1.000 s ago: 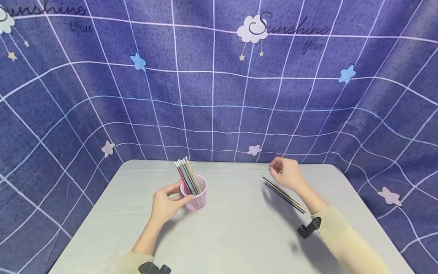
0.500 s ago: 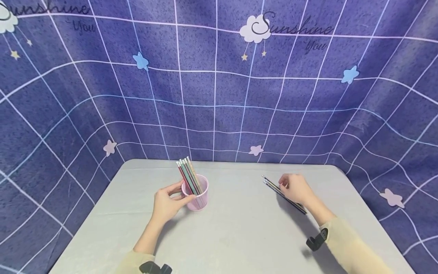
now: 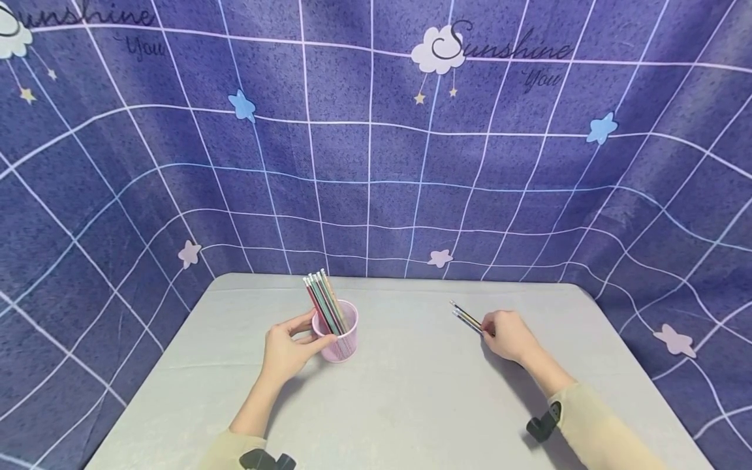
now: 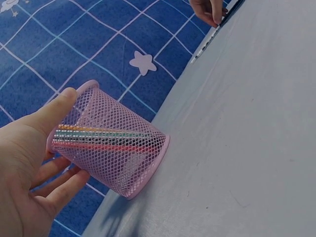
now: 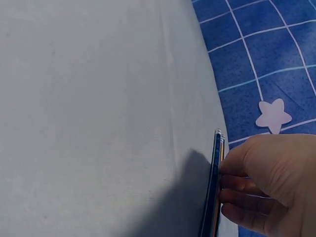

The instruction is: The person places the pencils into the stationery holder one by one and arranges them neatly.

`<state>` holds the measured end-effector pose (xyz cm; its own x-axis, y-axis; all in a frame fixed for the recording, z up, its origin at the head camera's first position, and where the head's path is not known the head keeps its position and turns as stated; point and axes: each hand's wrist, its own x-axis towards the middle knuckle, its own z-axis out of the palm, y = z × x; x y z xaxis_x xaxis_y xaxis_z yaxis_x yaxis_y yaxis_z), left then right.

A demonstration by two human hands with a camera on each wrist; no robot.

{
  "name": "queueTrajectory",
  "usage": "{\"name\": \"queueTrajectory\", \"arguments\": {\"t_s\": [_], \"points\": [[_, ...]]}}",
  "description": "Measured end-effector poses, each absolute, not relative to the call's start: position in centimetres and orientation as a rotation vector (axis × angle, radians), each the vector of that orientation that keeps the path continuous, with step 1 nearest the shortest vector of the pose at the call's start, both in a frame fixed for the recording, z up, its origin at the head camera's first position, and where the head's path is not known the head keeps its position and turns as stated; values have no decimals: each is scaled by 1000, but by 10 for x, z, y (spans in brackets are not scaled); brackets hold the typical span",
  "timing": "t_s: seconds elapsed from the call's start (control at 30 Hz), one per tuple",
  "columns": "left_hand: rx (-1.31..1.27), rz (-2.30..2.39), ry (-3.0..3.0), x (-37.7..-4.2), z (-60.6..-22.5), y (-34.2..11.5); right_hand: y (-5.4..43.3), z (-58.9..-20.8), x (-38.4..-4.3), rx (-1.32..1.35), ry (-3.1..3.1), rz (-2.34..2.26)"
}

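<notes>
A pink mesh pencil cup stands left of the middle, with several pencils leaning in it, white eraser ends up. My left hand grips its rim, thumb on one side and fingers on the other, as the left wrist view shows on the mesh wall. Over on the right, my right hand pinches at a few dark pencils lying on the table. Thumb and curled fingers sit along their side, and the hand hides their lower part in the head view.
The pale grey cloth-covered table ends at the back against a blue gridded curtain with stars and clouds. The same curtain rises on both sides. Each wrist wears a small black camera.
My right hand has come down and toward me from above the table's back onto the dark pencils, its fingers closing at them. My left hand keeps its hold on the cup.
</notes>
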<state>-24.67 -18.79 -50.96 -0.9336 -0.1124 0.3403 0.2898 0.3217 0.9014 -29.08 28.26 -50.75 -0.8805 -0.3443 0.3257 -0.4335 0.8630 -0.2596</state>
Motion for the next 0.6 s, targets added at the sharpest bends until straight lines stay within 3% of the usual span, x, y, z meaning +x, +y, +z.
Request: {"name": "queueTrajectory", "arguments": {"t_s": [0.6], "points": [[-146, -1685, -2242, -244, -509, -188, 270, -504, -279, 529, -2871, 456]]}}
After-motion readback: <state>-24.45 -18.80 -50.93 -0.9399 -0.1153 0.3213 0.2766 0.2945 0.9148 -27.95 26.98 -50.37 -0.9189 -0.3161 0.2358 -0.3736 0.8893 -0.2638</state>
